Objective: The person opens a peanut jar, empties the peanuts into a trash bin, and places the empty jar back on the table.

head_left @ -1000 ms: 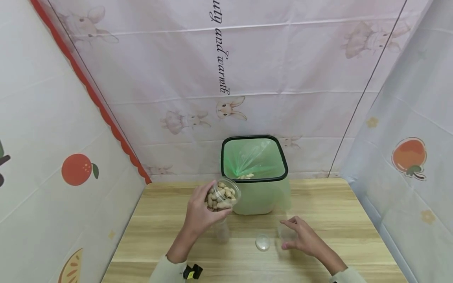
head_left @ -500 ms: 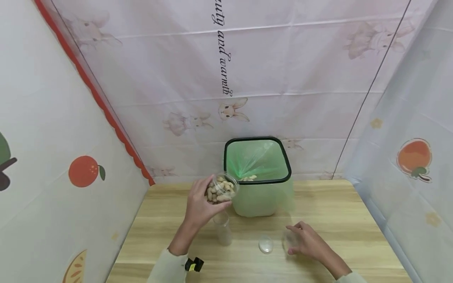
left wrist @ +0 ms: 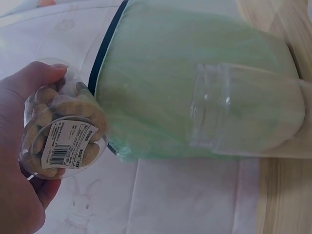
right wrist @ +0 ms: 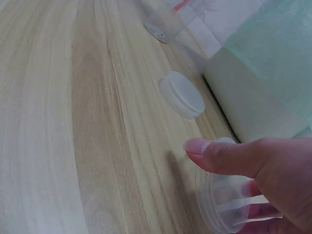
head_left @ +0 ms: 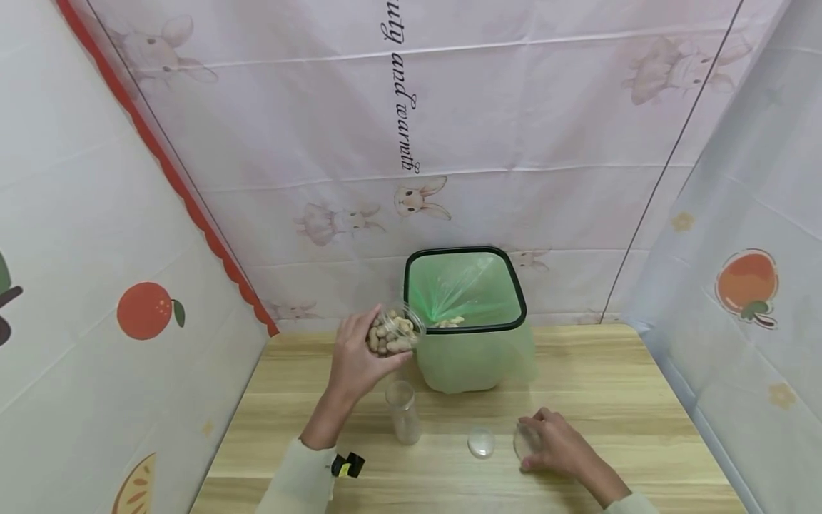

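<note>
My left hand (head_left: 355, 364) grips a clear plastic jar (left wrist: 63, 131) of unshelled peanuts, with a white barcode label on its base. The jar is tilted, its mouth close to the near left rim of a green-lined bin (head_left: 472, 360). Some peanuts (head_left: 448, 323) lie in the bin. Low over the table at the right, my right hand (head_left: 555, 442) holds a clear lid (right wrist: 222, 204) by its edge, thumb on one side and fingers on the other. A second clear lid (head_left: 481, 442) lies on the table to its left.
An uncapped clear jar (head_left: 404, 414) stands upright on the wooden table (head_left: 597, 378), just below my left hand. A black rim frames the bin's mouth. Printed cloth walls (head_left: 334, 143) enclose the table at the back and both sides.
My left hand has moved the peanut jar slightly up and left, exposing more of the standing jar. My right hand has come a little nearer to me with the lid.
</note>
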`<action>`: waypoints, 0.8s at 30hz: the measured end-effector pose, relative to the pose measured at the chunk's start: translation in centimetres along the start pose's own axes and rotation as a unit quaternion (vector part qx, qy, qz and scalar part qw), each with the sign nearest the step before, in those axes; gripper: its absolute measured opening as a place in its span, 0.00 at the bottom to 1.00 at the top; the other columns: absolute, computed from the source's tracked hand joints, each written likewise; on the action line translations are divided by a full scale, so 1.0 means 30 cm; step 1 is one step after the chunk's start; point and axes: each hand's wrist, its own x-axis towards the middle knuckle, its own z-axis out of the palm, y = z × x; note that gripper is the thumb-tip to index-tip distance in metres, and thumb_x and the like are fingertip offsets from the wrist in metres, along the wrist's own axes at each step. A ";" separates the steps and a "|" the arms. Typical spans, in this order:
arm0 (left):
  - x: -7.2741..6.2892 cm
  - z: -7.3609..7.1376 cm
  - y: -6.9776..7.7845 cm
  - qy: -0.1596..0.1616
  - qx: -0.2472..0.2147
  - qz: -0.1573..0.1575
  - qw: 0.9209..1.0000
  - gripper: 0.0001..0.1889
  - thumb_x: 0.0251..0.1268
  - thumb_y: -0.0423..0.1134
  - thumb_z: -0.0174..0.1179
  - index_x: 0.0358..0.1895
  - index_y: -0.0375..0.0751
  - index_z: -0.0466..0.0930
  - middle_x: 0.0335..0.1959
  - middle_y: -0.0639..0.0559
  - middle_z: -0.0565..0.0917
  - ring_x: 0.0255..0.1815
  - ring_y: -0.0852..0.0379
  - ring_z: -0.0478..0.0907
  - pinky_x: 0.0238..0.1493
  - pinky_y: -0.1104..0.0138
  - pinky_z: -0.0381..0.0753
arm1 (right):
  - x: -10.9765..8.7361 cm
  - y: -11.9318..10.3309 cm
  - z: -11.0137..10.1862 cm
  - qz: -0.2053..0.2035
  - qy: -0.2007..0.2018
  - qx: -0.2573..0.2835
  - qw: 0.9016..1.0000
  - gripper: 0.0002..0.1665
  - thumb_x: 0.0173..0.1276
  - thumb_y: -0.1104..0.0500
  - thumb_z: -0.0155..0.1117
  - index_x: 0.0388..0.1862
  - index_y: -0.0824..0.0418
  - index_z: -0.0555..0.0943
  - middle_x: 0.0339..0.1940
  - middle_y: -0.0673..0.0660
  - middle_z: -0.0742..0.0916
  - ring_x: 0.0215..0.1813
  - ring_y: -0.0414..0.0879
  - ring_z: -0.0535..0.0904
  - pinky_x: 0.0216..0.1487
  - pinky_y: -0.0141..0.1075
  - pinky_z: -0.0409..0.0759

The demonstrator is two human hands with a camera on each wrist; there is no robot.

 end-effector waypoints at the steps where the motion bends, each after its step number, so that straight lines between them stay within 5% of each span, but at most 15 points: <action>1: 0.004 -0.001 -0.002 0.002 0.006 0.003 1.000 0.51 0.33 0.48 0.88 0.68 0.35 0.77 0.52 0.38 0.83 0.53 0.41 0.77 0.53 0.47 0.81 | 0.001 -0.001 0.001 0.001 -0.001 0.001 1.000 0.52 0.34 0.40 0.89 0.61 0.58 0.85 0.49 0.55 0.84 0.47 0.49 0.79 0.46 0.50 0.85; 24: 0.090 -0.009 0.000 0.007 0.077 0.036 0.996 0.50 0.30 0.51 0.88 0.66 0.37 0.80 0.48 0.38 0.84 0.49 0.40 0.78 0.49 0.47 0.81 | 0.004 -0.010 0.022 -0.005 0.015 -0.031 0.999 0.50 0.31 0.42 0.90 0.58 0.56 0.86 0.46 0.54 0.84 0.48 0.50 0.77 0.44 0.50 0.86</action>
